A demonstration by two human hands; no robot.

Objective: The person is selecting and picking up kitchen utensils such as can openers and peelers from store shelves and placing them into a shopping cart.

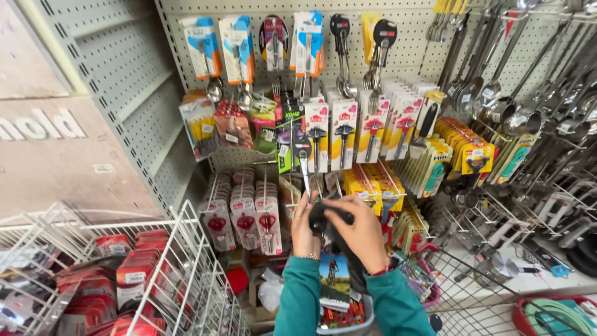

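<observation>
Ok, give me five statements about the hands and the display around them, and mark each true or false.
1. Both hands, left hand and right hand, meet on a dark item. True.
2. The sleeves are red. False: they are teal.
3. A white wire basket with red packs stands to the left of the hands. True.
4. The pegboard above the hands is bare. False: packaged utensils and ladles hang on it.
5. The left hand rests on the white wire basket. False: it is at the dark item, apart from the basket.
</observation>
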